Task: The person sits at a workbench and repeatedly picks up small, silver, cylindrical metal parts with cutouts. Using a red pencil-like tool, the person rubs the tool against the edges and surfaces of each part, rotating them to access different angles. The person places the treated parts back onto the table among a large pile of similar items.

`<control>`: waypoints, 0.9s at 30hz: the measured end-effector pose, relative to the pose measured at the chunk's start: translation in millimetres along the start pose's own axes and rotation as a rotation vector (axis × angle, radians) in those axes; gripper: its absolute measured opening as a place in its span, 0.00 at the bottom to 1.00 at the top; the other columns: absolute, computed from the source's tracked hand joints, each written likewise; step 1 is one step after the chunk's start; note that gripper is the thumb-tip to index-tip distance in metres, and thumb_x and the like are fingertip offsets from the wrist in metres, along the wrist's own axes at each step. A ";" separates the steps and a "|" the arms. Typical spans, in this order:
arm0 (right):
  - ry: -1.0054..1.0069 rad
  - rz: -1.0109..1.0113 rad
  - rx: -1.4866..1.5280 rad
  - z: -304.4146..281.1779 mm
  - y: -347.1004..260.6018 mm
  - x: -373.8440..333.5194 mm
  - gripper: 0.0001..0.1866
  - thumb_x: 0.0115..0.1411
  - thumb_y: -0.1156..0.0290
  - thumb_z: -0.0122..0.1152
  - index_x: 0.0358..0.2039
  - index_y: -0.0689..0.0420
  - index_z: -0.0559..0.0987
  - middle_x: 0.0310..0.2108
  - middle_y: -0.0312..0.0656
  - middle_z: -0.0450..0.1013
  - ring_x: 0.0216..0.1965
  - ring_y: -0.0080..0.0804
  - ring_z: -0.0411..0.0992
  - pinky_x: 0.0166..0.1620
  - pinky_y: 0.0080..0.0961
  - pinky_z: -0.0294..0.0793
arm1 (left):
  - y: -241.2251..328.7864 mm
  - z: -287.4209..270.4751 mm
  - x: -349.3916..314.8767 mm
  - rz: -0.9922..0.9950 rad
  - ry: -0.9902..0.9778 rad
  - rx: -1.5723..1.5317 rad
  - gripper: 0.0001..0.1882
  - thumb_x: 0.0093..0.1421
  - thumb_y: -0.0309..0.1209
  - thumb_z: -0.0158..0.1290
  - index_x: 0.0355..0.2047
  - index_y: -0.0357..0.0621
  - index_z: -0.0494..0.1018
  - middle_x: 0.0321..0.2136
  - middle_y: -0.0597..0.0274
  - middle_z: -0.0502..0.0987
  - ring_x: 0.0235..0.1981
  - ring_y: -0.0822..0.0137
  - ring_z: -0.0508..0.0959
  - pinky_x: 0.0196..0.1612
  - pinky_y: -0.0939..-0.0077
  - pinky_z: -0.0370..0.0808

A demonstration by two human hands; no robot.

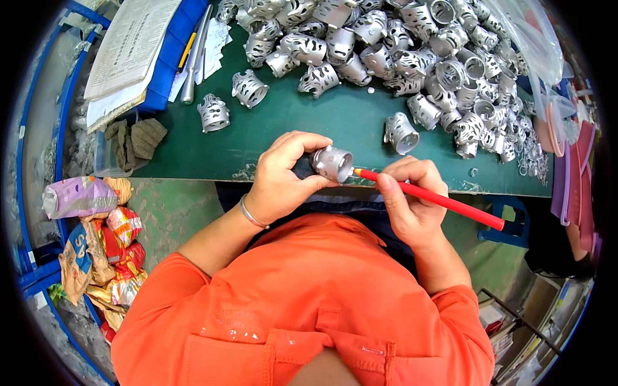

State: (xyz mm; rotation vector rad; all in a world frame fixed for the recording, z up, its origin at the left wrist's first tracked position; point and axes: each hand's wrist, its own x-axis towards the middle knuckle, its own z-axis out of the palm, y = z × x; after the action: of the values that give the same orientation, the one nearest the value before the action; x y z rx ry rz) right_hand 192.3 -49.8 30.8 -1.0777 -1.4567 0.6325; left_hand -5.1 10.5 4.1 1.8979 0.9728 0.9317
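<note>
Bare green table [335, 122] ahead; metal parts pile [412, 45] blocks far side.

The left hand [283, 177] covers the near side of the silver metal part [333, 162], so its lower wall cannot be seen. The red pencil [438, 199] passes through the right hand [412, 199], which hides its middle; whether its tip touches the part is too small to tell. At the far edge the pile of silver parts [412, 45] is cut off. The papers [132, 45] far left are blurred and partly cropped.
</note>
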 end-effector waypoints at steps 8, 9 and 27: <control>-0.175 0.119 -0.172 6.4 1.0 9.1 0.08 0.52 0.75 0.63 0.21 0.59 0.72 0.18 0.39 0.69 0.18 0.31 0.66 0.23 0.26 0.63 | 0.1 0.9 -0.3 -0.005 0.015 -0.004 0.24 0.38 0.23 0.68 0.39 0.38 0.73 0.35 0.61 0.76 0.37 0.70 0.77 0.42 0.78 0.73; -0.194 0.103 -0.183 6.5 1.6 10.7 0.09 0.52 0.75 0.64 0.21 0.59 0.72 0.18 0.39 0.69 0.17 0.32 0.66 0.23 0.27 0.63 | 0.3 0.9 -0.3 -0.011 0.013 -0.001 0.25 0.38 0.24 0.68 0.39 0.38 0.73 0.35 0.61 0.76 0.37 0.70 0.77 0.42 0.78 0.73; 0.058 0.078 0.060 2.0 12.5 13.8 0.06 0.59 0.75 0.56 0.35 0.64 0.75 0.28 0.42 0.75 0.26 0.22 0.70 0.30 0.17 0.69 | -0.8 -0.3 -2.6 -0.079 0.041 -0.205 0.28 0.39 0.24 0.68 0.43 0.35 0.71 0.35 0.59 0.77 0.37 0.71 0.77 0.44 0.78 0.73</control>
State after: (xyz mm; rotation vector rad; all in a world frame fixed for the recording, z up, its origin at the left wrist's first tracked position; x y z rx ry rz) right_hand 194.8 -31.9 26.0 -1.1016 -1.3431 0.6903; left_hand -6.7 8.6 2.8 1.6637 0.9324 0.9876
